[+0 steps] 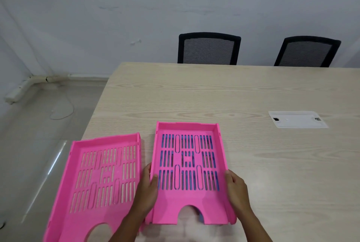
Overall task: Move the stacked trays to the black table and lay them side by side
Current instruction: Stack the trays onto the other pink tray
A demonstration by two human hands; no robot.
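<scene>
A pink slotted tray (171, 208) sits on top of a stack near the front of a light wooden table (253, 95); blue shows through its slots, so a blue tray lies under it. My left hand (148, 189) grips the stack's left wall and my right hand (236, 189) grips its right wall. A second pink tray (78, 212) lies alone to the left, overhanging the table's left edge. No black table is in view.
Two black mesh chairs (208, 49) (305, 51) stand at the table's far side. A white cable cover plate (298, 119) is set into the tabletop at right. Tiled floor (35, 144) with a loose cable lies to the left.
</scene>
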